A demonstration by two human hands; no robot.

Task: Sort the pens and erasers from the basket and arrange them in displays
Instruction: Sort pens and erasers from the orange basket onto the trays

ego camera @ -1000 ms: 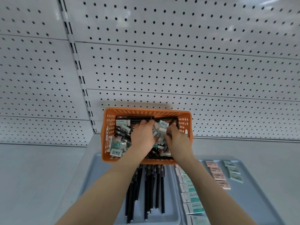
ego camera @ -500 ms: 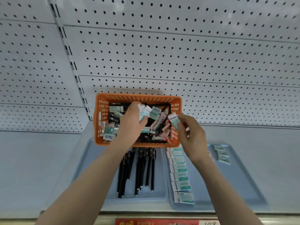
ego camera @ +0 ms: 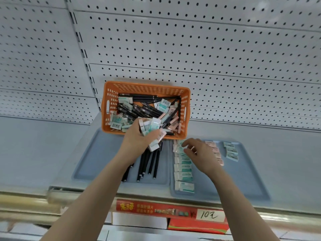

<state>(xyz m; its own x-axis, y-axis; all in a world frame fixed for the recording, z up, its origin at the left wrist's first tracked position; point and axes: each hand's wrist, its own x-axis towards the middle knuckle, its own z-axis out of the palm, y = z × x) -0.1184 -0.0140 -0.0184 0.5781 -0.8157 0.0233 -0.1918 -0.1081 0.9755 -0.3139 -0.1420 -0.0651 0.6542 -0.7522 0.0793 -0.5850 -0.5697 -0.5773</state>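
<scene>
An orange basket [ego camera: 111, 108] stands at the back of the shelf, holding black pens [ego camera: 139, 108] mixed with wrapped erasers [ego camera: 164, 103]. My left hand [ego camera: 137, 138] hovers at the basket's front edge and grips a bundle of erasers [ego camera: 153, 131]. My right hand [ego camera: 199, 153] is over the right blue tray [ego camera: 246, 185], fingers loosely bent on the top eraser of a teal-labelled column [ego camera: 183, 171]. Several black pens [ego camera: 151, 164] lie side by side on the left blue tray [ego camera: 97, 157].
White pegboard [ego camera: 191, 49] backs the shelf. Pink erasers [ego camera: 216, 150] and a few more teal ones [ego camera: 231, 152] lie on the right tray. A red price strip [ego camera: 170, 210] runs along the shelf's front edge, with boxes below it.
My left hand has come out of the basket toward me with a bundle of erasers. My right hand moved from the basket's right edge down to the eraser column on the right tray.
</scene>
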